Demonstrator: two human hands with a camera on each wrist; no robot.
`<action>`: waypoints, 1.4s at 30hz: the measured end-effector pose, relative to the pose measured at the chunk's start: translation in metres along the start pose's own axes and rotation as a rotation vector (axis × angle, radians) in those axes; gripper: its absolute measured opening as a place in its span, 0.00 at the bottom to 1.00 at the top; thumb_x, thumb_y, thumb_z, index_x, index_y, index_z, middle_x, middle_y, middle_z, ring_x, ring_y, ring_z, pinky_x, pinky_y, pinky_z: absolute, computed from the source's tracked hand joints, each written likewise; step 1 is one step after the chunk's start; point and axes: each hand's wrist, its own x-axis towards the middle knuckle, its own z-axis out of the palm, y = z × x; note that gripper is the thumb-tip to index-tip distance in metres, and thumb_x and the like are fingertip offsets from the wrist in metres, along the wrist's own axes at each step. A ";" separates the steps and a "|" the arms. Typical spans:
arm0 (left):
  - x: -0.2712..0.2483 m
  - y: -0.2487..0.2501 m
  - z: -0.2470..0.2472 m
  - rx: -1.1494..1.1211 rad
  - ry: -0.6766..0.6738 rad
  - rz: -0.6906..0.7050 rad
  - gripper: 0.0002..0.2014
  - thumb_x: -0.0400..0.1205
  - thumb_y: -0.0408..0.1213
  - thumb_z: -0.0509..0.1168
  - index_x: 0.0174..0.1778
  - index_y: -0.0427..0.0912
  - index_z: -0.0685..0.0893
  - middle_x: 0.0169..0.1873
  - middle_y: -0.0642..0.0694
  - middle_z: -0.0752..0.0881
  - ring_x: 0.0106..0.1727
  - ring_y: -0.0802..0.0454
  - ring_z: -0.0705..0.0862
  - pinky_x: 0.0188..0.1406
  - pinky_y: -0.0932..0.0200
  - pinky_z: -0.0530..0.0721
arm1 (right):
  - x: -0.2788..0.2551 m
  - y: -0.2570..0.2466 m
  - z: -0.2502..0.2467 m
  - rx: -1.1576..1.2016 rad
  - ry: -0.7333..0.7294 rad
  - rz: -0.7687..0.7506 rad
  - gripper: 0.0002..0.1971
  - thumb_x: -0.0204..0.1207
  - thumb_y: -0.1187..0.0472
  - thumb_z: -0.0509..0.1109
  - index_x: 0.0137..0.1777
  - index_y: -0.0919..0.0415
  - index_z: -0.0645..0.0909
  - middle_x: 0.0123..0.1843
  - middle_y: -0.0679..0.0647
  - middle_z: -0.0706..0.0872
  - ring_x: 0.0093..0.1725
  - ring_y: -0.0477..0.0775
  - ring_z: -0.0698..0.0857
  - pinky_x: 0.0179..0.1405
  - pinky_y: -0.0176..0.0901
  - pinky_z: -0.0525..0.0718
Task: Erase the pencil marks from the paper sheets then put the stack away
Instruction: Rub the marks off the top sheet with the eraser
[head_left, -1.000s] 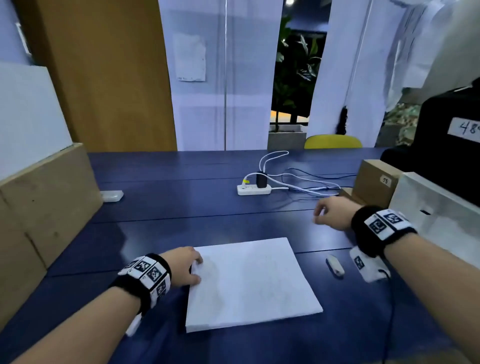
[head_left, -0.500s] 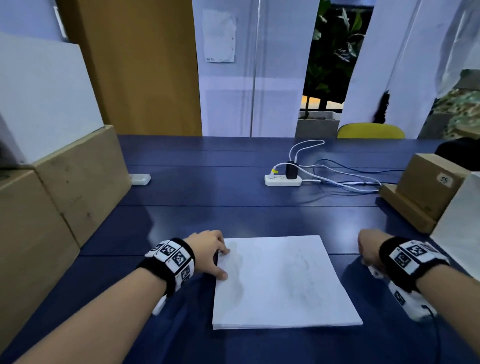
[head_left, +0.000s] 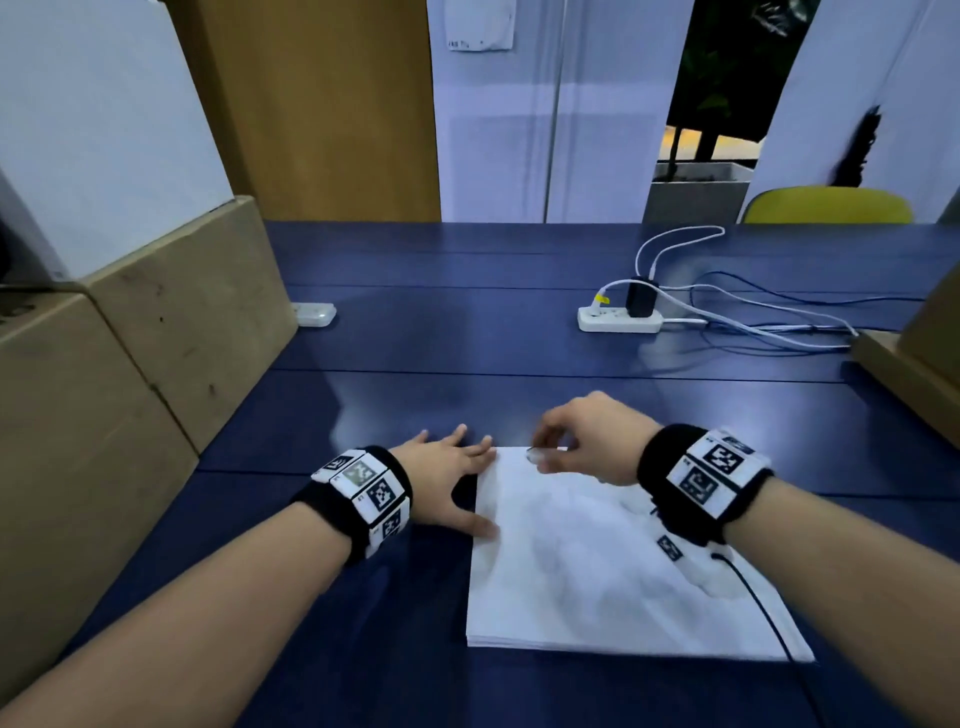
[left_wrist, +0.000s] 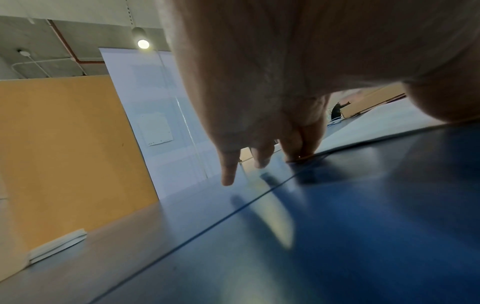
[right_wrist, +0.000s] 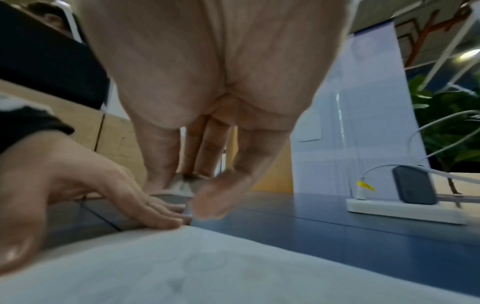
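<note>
A stack of white paper sheets (head_left: 597, 566) lies on the blue table (head_left: 467, 338), with faint pencil marks on the top sheet. My left hand (head_left: 449, 467) lies flat beside the stack's left edge, fingers spread on the table (left_wrist: 363, 226), thumb at the paper's edge. My right hand (head_left: 545, 452) hovers over the stack's far left corner and pinches a small white eraser (head_left: 537, 456) between thumb and fingers. In the right wrist view the eraser (right_wrist: 182, 185) shows between the fingertips, just above the paper (right_wrist: 207, 267), with the left hand (right_wrist: 78, 185) close beside it.
Wooden boxes (head_left: 156, 353) line the table's left side, and another wooden box (head_left: 914, 374) stands at the right edge. A white power strip (head_left: 621, 321) with a black plug and trailing cables lies far right. A small white object (head_left: 314, 314) lies far left.
My right hand went down to the eraser at the right of the stack, picked it up and brought it left over the stack's far left corner. My left hand's fingers spread out flat.
</note>
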 end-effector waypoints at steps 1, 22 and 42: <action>0.000 -0.001 -0.001 -0.007 -0.006 0.000 0.58 0.69 0.78 0.61 0.87 0.51 0.45 0.86 0.57 0.44 0.86 0.50 0.39 0.82 0.30 0.46 | 0.008 -0.002 0.002 0.004 -0.035 -0.021 0.13 0.78 0.46 0.74 0.58 0.52 0.87 0.52 0.44 0.91 0.40 0.42 0.81 0.24 0.22 0.74; -0.008 0.001 0.005 -0.081 -0.113 -0.084 0.71 0.56 0.82 0.66 0.85 0.54 0.32 0.82 0.63 0.30 0.84 0.51 0.29 0.71 0.14 0.40 | 0.012 -0.032 0.024 -0.076 -0.278 -0.134 0.16 0.67 0.59 0.76 0.56 0.52 0.89 0.50 0.49 0.92 0.50 0.50 0.87 0.51 0.43 0.85; -0.004 0.002 0.004 -0.072 -0.144 -0.094 0.74 0.52 0.85 0.63 0.85 0.54 0.32 0.82 0.63 0.30 0.84 0.53 0.29 0.72 0.14 0.43 | 0.036 -0.013 0.014 0.018 -0.117 -0.054 0.11 0.69 0.62 0.78 0.51 0.54 0.86 0.29 0.40 0.81 0.35 0.56 0.89 0.44 0.48 0.89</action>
